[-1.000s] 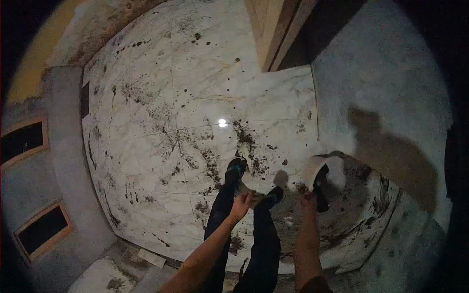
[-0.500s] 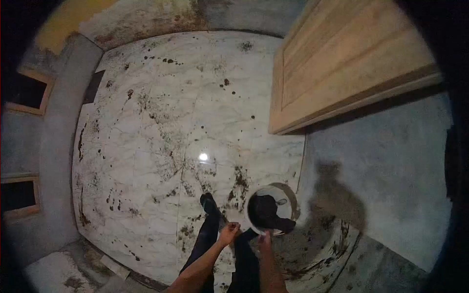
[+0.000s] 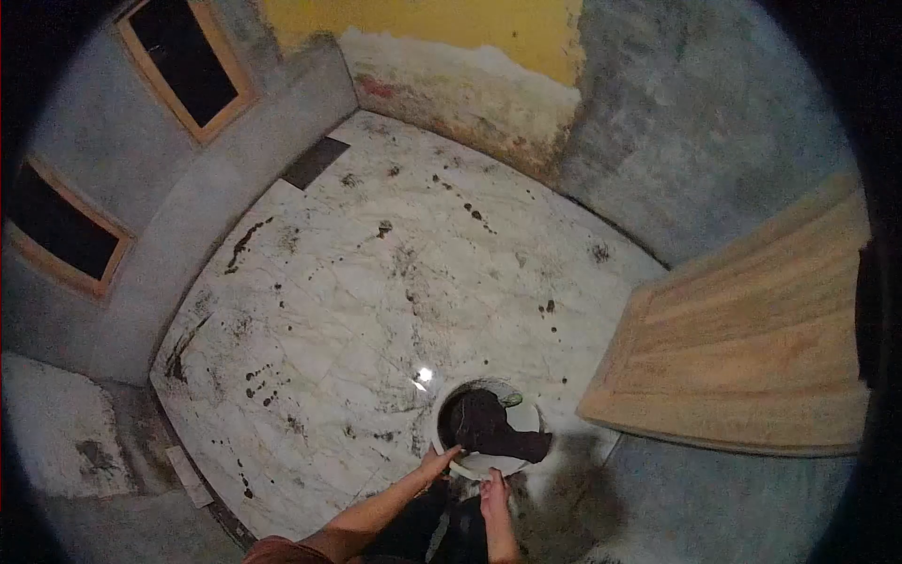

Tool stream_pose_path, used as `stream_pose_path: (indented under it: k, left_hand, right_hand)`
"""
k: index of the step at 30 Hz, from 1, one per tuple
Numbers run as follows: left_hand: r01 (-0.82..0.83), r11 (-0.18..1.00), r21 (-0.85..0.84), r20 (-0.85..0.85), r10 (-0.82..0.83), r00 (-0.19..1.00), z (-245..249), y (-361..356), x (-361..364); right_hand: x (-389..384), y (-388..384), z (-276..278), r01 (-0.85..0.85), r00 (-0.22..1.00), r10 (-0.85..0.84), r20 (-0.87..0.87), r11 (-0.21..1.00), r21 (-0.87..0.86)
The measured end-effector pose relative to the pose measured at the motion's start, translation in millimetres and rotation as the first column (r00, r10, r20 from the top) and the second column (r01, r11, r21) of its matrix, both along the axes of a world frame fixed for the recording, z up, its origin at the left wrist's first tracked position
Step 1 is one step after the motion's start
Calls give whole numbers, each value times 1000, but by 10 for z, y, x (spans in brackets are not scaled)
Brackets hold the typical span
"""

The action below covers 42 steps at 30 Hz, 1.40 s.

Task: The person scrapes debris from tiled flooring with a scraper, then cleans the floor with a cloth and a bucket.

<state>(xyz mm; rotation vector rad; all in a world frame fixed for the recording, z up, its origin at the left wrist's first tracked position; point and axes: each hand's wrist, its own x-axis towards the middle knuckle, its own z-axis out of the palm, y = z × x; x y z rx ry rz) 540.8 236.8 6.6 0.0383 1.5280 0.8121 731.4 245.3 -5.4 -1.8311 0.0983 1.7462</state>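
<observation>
Unfinished room under construction, stained marble floor [image 3: 357,310], raw plaster walls [image 3: 695,113], unpainted wooden door [image 3: 752,348]

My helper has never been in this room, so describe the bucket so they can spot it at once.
Look at the stained marble floor, near the pale wooden door on the right. There the left hand and right hand hold a round white bucket by its near rim. It is the only container in view, and a dark mass fills it.
</observation>
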Motion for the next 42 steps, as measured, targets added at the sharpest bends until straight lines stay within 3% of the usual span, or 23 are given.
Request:
stream_pose_path:
  k: [2, 3, 4, 5, 6, 8, 9, 10, 12, 14, 15, 16, 18, 20, 21, 24, 28, 32, 33, 34, 36, 39, 42]
  left_hand:
    - [-144, 989, 11, -2, 144, 990, 186, 128, -299]
    - [-241, 970, 26, -34, 242, 970, 385, 248, -446]
    - [-333, 942, 35, -54, 335, 941, 558, 268, -575]
    - [-335, 900, 278, 20, 343, 939, 484, 363, -800]
    - [-349, 927, 136, -22, 355, 934, 398, 461, -971]
    - [-398, 902, 167, -91, 416, 905, 257, 536, -1212]
    - [-471, 864, 175, -163, 498, 852, 703, 662, -1313]
    - [-498, 844, 201, -155, 529, 834, 1206, 768, -1390]
    - [-501, 838, 217, -124, 533, 837, 1240, 855, -1765]
    - [-523, 803, 286, -177, 581, 795, 1559, 1042, -2076]
    - [-405, 875, 263, -232, 465, 854, 1269, 789, -2097]
    - [-297, 925, 238, -262, 356, 897, 1218, 795, -2197]
    - [-470, 820, 327, -321, 564, 761, 982, 895, -2085]
    - [-412, 843, 345, -299, 515, 804, 1094, 1092, -2212]
    - [-471, 792, 389, -278, 588, 759, 1268, 1228, -2195]
    - [-566, 713, 413, -182, 674, 716, 1682, 1585, -2459]
    - [-629, 710, 318, -47, 674, 737, 2050, 1983, -2703]
    - [-546, 731, 409, -116, 636, 763, 1616, 2332, -3243]
    - [-504, 777, 377, -148, 588, 795, 1598, 2418, -3420]
    - [-539, 744, 395, -147, 631, 762, 1697, 2578, -3559]
    - [-407, 785, 467, -196, 541, 818, 1647, 2759, -3921]
    - [-232, 905, 358, -350, 360, 865, 1516, 3024, -4471]
    - [-140, 951, 275, -507, 268, 820, 1110, 3275, -4920]
  right_hand:
    - [-314, 212, 196, -206, 969, 226, -96, 961, 184]
    - [-485, 367, 234, -342, 940, 335, 70, 927, 156]
    - [-616, 537, 517, -465, 881, 474, 3, 862, 201]
    - [-773, 834, 900, -581, 796, 603, -55, 786, 211]
    - [-914, 1089, 1136, -693, 705, 709, -24, 695, 189]
    - [-913, 1418, 1068, -815, 555, 832, -2, 544, 199]
    - [-1018, 1656, 1590, -909, 387, 897, 215, 332, 251]
    - [-1099, 1828, 1859, -946, 274, 853, 445, 155, 285]
    - [-1305, 2136, 2003, -848, 490, 650, 581, 201, 490]
    - [-1725, 2576, 2518, -934, 342, 612, 713, 136, 331]
    - [-1631, 2507, 2004, -921, 361, 567, 740, 93, 378]
    - [-1794, 2543, 2085, -867, 448, 417, 791, -13, 498]
    - [-2066, 2695, 1741, -832, 382, 253, 889, -325, 450]
    - [-2479, 2955, 2171, -804, 243, 25, 970, -553, 216]
    - [-2635, 3083, 2143, -789, 155, 47, 987, -595, 152]
    - [-3150, 3463, 2409, -746, -34, -58, 998, -663, -64]
    - [-3549, 3814, 2315, -740, 1, -48, 999, -672, -31]
    - [-4197, 4149, 1997, -796, -165, -155, 974, -562, -225]
    - [-4395, 4234, 1925, -762, -325, -115, 939, -556, -332]
    - [-4517, 4314, 1738, -790, -179, -65, 982, -585, -183]
    - [-4800, 4539, 1097, -809, -65, -230, 971, -558, -186]
    - [-5190, 4721, 1180, -745, -286, -133, 949, -592, -308]
    - [-5669, 4789, 1917, -852, -195, 79, 978, -508, -128]
